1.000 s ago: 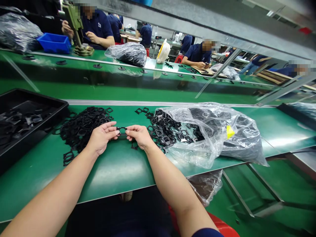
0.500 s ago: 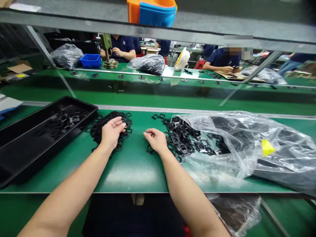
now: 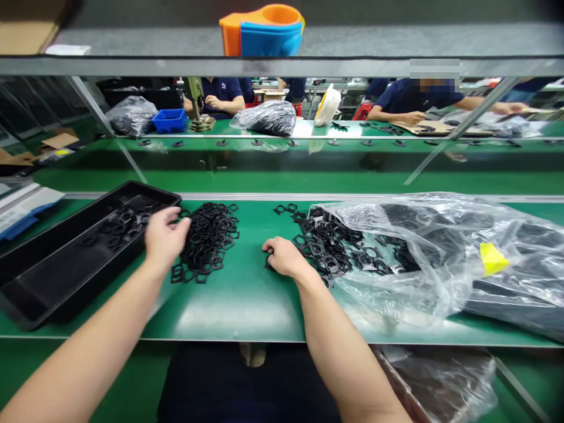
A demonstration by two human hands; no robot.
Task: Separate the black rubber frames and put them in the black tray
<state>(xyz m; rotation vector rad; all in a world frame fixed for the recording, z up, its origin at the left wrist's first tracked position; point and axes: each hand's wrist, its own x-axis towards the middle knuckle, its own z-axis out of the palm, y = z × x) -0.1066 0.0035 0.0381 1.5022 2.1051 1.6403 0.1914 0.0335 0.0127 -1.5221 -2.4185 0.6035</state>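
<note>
My left hand (image 3: 165,238) is beside the right rim of a long black tray (image 3: 83,276), at the left edge of a pile of thin black ring-shaped plastic parts (image 3: 209,235). Its fingers curl toward the thumb, and something dark shows between them; I cannot make out whether it is held. My right hand (image 3: 284,257) rests low over the green table, fingers closed at a black ring part (image 3: 267,264) that is mostly hidden beneath them. Just right of this hand lies a second heap of black ring parts (image 3: 328,241), spilling from a clear plastic bag (image 3: 423,282).
Several black parts (image 3: 126,220) lie in the tray. An orange and blue holder (image 3: 268,38) stands on the overhead shelf (image 3: 176,67). Across the line, co-workers sit near a blue bin (image 3: 170,120) and a bagged bundle (image 3: 268,117). A bag-lined box (image 3: 440,376) is below the table.
My left hand has moved left from over the pile to the tray's rim. My right hand has closed down onto the ring part beside it. The view has shifted slightly.
</note>
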